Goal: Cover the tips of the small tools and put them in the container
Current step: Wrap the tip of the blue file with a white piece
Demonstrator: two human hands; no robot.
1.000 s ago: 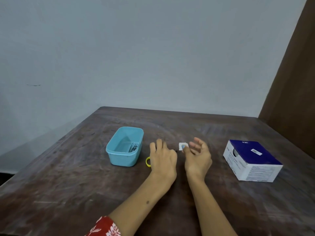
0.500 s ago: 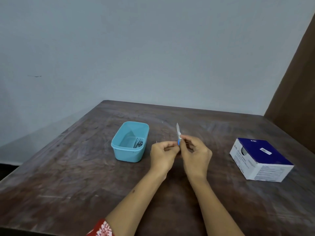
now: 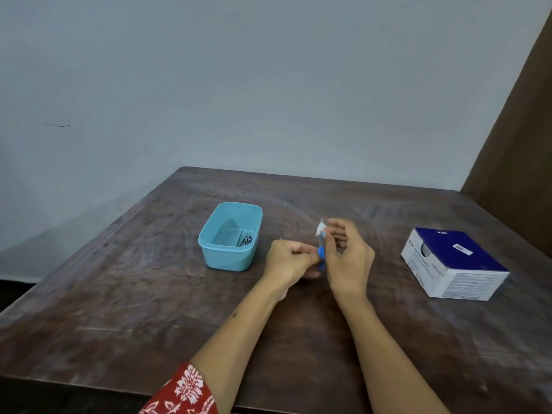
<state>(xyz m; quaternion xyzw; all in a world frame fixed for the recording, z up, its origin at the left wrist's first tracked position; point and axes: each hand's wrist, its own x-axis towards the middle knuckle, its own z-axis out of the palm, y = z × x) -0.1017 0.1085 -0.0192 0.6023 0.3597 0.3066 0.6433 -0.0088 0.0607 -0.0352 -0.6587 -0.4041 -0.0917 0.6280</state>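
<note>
The left hand point(image 3: 288, 259) and the right hand point(image 3: 349, 255) were close together above the dark wooden bench point(image 3: 149, 294). Between them stood a small tool with a blue handle point(image 3: 321, 255), almost upright. The fingers of the left hand were curled and pinched the lower part of the blue handle. The fingers point(image 3: 334, 231) of the right hand were bent around the upper end of the tool, where a small white cover point(image 3: 320, 230) sat at the tip. Whether the cover was fully on the tip could not be told, because this part was blurred.

To the left of the left fingers, near but apart from them, stood a light blue container point(image 3: 230, 258) on the bench. Some thin metal tools point(image 3: 246, 239) lay inside it, at the side nearer to the hands; they were too small to count.

Well apart to the right of the right fingers lay a white and dark blue box point(image 3: 454, 264) on the bench. A red sleeve with white flowers point(image 3: 182, 392) covered the left upper arm at the bottom edge.
</note>
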